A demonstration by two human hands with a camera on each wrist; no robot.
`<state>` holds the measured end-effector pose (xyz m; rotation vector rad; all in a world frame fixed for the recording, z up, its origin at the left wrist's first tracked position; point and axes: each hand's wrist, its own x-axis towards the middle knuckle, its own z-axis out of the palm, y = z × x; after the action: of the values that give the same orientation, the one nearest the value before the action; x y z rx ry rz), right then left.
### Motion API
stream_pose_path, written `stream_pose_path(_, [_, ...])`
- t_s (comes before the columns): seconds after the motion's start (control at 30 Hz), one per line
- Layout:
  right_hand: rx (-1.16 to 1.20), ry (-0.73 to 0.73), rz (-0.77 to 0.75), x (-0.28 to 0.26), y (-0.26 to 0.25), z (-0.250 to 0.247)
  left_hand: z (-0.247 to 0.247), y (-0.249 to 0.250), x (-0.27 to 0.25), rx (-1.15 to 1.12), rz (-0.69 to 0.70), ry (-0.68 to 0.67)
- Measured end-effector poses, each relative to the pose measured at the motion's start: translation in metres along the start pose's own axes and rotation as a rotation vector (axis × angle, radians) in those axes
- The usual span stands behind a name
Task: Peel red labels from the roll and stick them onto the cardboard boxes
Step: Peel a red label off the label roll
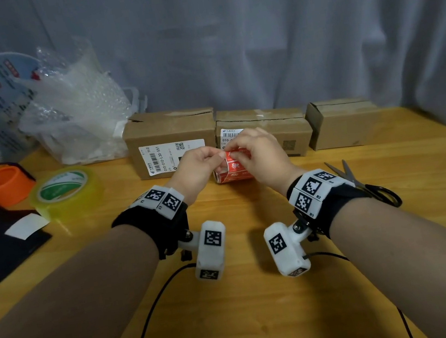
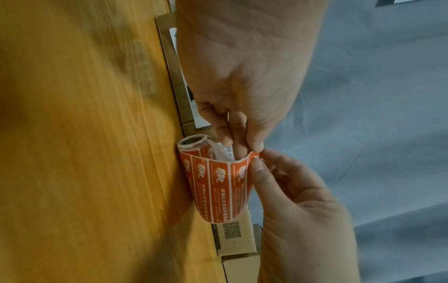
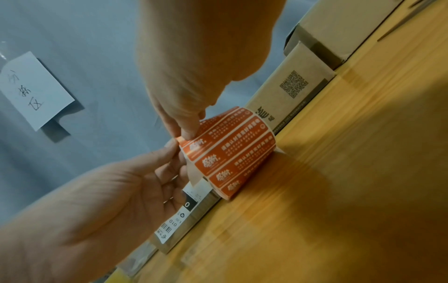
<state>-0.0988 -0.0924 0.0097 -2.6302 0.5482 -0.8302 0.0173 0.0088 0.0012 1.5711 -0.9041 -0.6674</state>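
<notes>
Both hands meet over the label roll (image 1: 232,174), which lies on the table (image 1: 266,320) just in front of the middle box (image 1: 283,134). A strip of red labels (image 2: 218,187) curls up from the roll to the fingers. The left hand (image 1: 197,169) pinches the free end of the strip between thumb and forefinger, its other fingers curled; from the left wrist view the thumb tip sits on the strip's top edge. The right hand (image 1: 260,157) pinches the same end from the other side, thumb and forefinger tips closed on the corner (image 2: 255,158) of the top label, the remaining fingers loosely bent. Whether the label has lifted from its backing cannot be told. The middle box carries a white shipping label partly hidden behind the hands and a printed QR code on its front. The left box (image 1: 171,138) stands touching the middle box and bears a white barcode label; the right box (image 1: 344,123) stands a little apart on the other side. Scissors (image 1: 367,183) lie right of the roll, near the right wrist. Left of the roll, well apart, sit a tape roll (image 1: 65,188), an orange ring (image 1: 3,185) and crumpled bubble wrap (image 1: 76,109).
</notes>
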Motion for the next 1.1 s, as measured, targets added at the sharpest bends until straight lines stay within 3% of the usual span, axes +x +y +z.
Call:
stream_pose_path(0.67, [0.017, 0.039, -0.08, -0.003, 0.005, -0.002, 0.002, 0.017, 0.002, -0.059, -0.238, 0.017])
stream_pose_path(1.1, [0.041, 0.003, -0.025, -0.007, 0.006, -0.005, 0.002, 0.013, 0.002, -0.065, -0.21, -0.028])
